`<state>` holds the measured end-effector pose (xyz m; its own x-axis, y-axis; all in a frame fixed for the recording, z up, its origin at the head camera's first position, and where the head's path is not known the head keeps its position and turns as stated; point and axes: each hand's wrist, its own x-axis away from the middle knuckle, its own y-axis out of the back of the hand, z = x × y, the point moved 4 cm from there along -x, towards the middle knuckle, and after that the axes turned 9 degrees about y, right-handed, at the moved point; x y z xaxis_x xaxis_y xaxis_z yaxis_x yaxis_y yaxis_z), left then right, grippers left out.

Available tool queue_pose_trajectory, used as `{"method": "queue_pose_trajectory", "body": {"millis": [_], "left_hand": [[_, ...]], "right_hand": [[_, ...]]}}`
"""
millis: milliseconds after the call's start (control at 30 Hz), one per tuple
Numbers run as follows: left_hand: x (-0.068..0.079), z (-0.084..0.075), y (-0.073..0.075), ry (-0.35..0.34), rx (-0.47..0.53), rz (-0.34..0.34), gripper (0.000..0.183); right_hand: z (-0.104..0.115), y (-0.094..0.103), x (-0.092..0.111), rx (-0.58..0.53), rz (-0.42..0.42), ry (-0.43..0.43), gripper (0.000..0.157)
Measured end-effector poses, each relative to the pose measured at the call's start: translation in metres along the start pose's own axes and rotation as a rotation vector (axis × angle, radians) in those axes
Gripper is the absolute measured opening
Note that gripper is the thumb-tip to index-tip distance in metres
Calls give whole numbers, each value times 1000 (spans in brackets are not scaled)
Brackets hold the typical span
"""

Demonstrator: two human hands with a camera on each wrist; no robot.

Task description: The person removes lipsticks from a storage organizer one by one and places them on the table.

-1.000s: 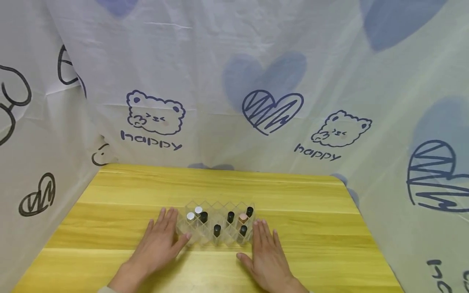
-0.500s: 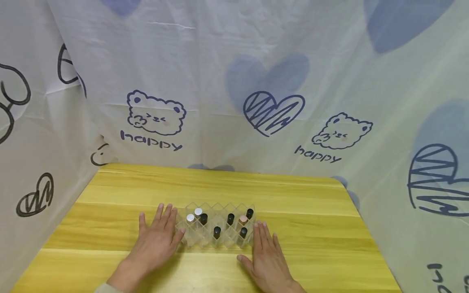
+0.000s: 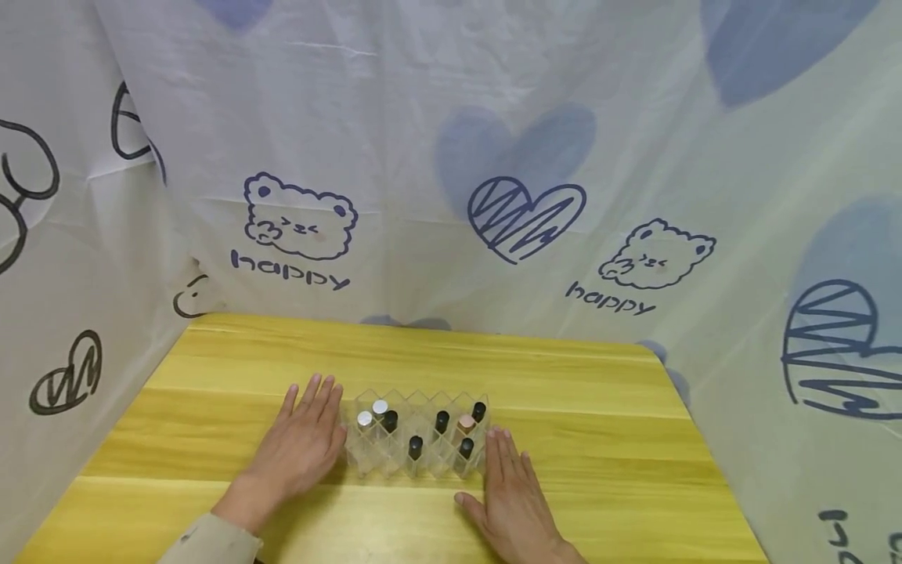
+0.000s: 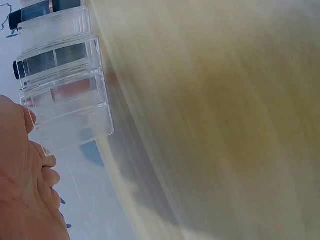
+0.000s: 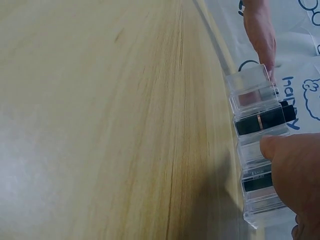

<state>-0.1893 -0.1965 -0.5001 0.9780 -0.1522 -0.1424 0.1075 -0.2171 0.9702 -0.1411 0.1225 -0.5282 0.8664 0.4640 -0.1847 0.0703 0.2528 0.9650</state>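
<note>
The clear plastic diamond-lattice holder stands on the yellow wood-grain tabletop, long axis running left-right between my grips. My left grip and right grip, straight-fingered, holding nothing, flank opposite ends; neither is clearly nearer.

Compartmented holder is showing as clear plastic, smooth-walled, glossy, its edges catching light. Black caps are looking like smooth plastic with a slight sheen; silvery caps are giving a brighter, metal-like look. Tabletop is showing wood grain, smooth, reflecting a soft pale glare. Backdrop is appearing as thin cloth, mostly matt, creasing lightly. Sleeve is reading as matt cloth.
</note>
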Motion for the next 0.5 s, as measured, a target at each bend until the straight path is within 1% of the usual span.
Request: {"method": "queue_pose_trajectory", "body": {"millis": [100, 167, 367, 500], "left_hand": [[1, 4, 0, 22, -8, 13, 62], [2, 6, 0, 24, -9, 15, 63], [1, 4, -1, -15, -14, 3, 62], [-1, 2, -3, -14, -17, 1, 61]], "right_hand": [[1, -1, -1, -7, 4, 3, 97], [1, -1, -1, -6, 6, 3, 97], [1, -1, 0, 2, 12, -3, 96], [0, 0, 0, 8, 5, 1, 96]]}}
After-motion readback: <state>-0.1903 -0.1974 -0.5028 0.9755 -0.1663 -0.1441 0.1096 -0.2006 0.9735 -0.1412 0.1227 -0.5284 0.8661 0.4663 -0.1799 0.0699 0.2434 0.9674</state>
